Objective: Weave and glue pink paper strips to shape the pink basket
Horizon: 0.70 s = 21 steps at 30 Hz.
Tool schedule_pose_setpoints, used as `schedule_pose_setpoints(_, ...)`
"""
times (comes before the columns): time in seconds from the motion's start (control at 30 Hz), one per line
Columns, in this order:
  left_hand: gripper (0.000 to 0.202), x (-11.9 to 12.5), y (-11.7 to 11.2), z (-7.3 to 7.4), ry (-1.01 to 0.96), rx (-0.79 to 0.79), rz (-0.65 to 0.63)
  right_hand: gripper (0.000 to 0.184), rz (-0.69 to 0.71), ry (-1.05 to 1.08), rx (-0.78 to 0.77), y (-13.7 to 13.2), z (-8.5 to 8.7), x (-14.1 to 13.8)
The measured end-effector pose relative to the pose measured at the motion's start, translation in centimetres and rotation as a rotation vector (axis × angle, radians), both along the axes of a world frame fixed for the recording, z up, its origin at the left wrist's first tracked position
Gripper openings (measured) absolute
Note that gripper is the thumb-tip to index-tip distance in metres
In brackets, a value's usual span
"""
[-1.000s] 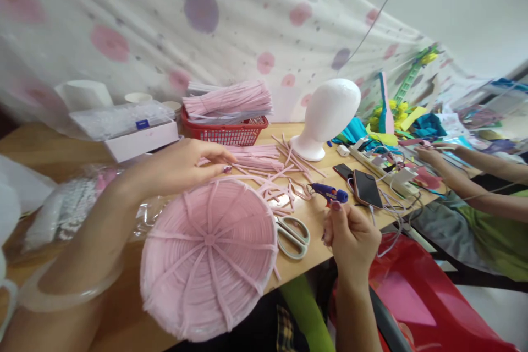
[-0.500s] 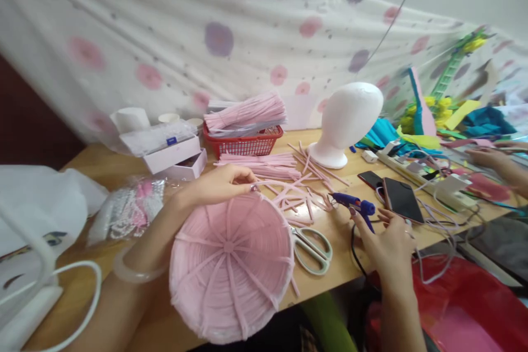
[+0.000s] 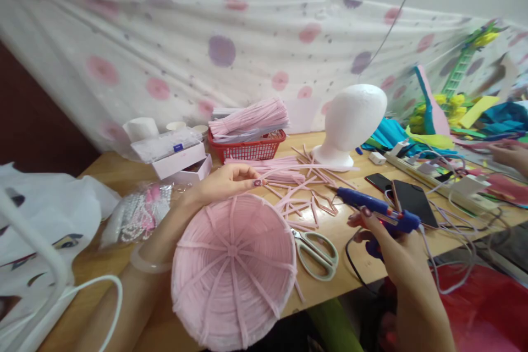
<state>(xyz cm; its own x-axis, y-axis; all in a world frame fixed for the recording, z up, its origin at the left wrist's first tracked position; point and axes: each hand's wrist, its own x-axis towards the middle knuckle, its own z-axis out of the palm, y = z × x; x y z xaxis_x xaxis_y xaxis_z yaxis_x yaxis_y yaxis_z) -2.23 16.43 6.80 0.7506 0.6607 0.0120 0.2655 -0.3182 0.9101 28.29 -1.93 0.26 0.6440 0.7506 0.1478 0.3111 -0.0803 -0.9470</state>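
My left hand [image 3: 231, 181] pinches the end of a pink pipe cleaner [image 3: 313, 166], which stretches to the right over the loose pieces. Below that hand is a round pink bowl-shaped piece [image 3: 233, 275], its ribs spreading from a centre disc and its open side towards me. My right hand [image 3: 391, 242] is wrapped round a blue glue gun [image 3: 367, 203], raised off the table with its nozzle pointing left. A small red light glows on the gun. Scissors with pale handles [image 3: 317, 256] lie between the bowl-shaped piece and my right hand.
Cut pink pipe cleaners [image 3: 295, 203] are scattered mid-table. Behind them stand a red basket [image 3: 247, 149] of pipe cleaner bundles and a white foam head [image 3: 355, 121]. Phones [image 3: 412, 203] and a power strip [image 3: 441, 187] with cables lie right. Another person's hand [image 3: 511, 154] shows at far right.
My right hand has taken hold of the glue gun and lifted it from the table. My left hand now holds the pipe cleaner just above the bowl's rim.
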Motion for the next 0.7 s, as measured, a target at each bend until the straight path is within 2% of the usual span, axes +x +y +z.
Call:
schedule_pose_setpoints(0.1,0.047,0.1,-0.1,0.0,-0.005,0.011,0.007,0.046,0.309,-0.068,-0.055,-0.3,2.2,-2.8)
schedule_pose_setpoints(0.17,0.045,0.1,-0.2,0.0,-0.022,0.017,0.008,0.044,0.452,-0.163,0.019,0.4,3.5,-4.5)
schedule_pose_setpoints(0.23,0.046,0.1,-0.3,0.0,-0.047,0.023,0.009,0.046,0.558,-0.244,0.085,1.5,4.5,-5.8)
schedule_pose_setpoints(0.33,0.047,0.2,-0.2,-0.1,-0.083,0.039,0.005,0.044,0.67,-0.341,0.105,3.7,5.8,-7.0)
schedule_pose_setpoints(0.47,0.045,0.3,0.1,-0.4,-0.116,0.056,-0.023,0.036,0.759,-0.474,0.101,5.8,6.8,-8.0)
schedule_pose_setpoints(0.7,0.045,0.4,0.5,-0.8,-0.133,0.103,-0.004,0.031,0.744,-0.545,0.109,6.7,8.0,-9.4)
